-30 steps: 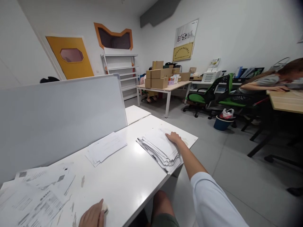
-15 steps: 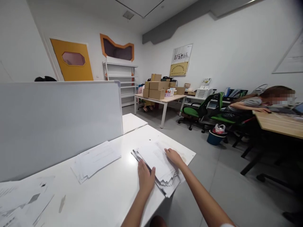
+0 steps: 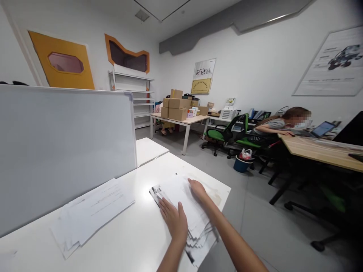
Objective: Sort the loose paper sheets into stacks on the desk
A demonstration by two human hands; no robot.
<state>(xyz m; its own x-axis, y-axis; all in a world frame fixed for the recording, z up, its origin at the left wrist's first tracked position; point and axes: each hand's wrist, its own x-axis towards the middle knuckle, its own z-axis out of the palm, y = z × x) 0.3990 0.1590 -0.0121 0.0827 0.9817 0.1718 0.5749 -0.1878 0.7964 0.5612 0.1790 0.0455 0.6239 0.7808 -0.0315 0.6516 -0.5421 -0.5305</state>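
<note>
Paper stack (image 3: 179, 193) flanked on both sides, near the white table's (image 3: 124, 236) edge.
The left hand (image 3: 173, 220) lies open, thumb apart, along one side; the right hand (image 3: 197, 191) bends over the other — whether pinching, one cannot tell — probably steadying the loose, ragged sheets.

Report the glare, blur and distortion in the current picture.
Head view: bright glare on the white table, just left of the paper stack; head view: print on the loose papers too soft to read; head view: yellow door slanted, as if by a wide lens; head view: upper right corner darkened.
</note>
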